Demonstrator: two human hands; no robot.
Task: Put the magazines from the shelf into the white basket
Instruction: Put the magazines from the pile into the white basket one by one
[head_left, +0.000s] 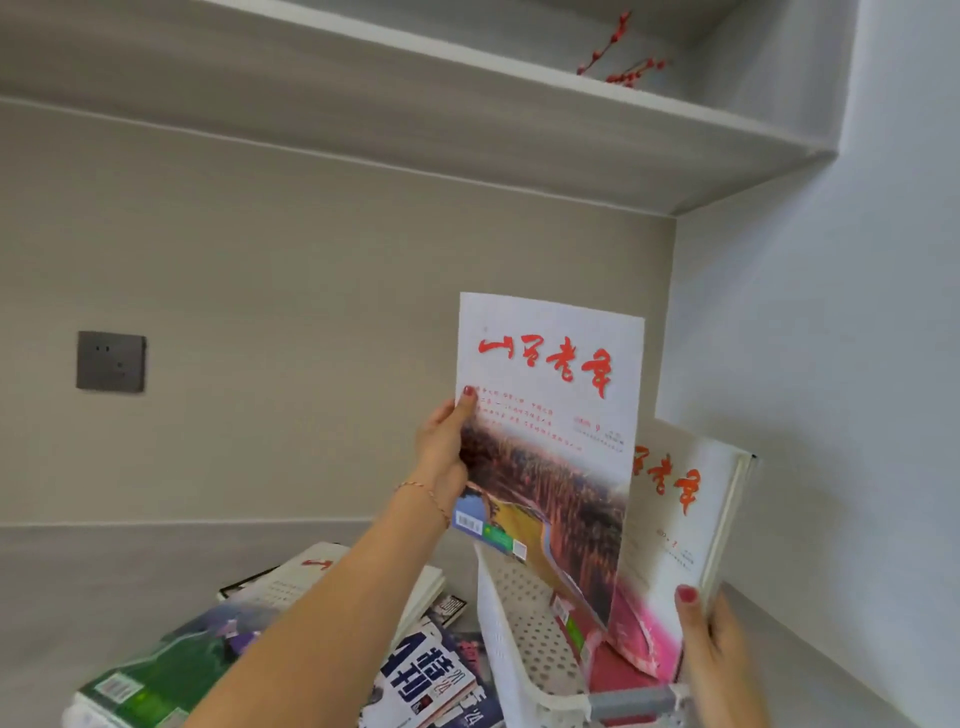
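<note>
My left hand (444, 449) grips the left edge of a magazine (550, 447) with a white cover, red brush lettering and a landscape photo, held upright above the white perforated basket (511, 644). Its lower edge dips into the basket. My right hand (714, 644) holds several similar magazines (675, 519) standing against the basket's right side, thumb on the front cover. A loose pile of more magazines (415, 670) lies on the shelf surface left of the basket, partly hidden by my left forearm.
The shelf niche has a grey back wall with a dark socket plate (111, 361) at left and a white side wall at right. An upper shelf (519, 130) overhead carries a red berry twig (618, 57). The basket has a grey handle (631, 701) in front.
</note>
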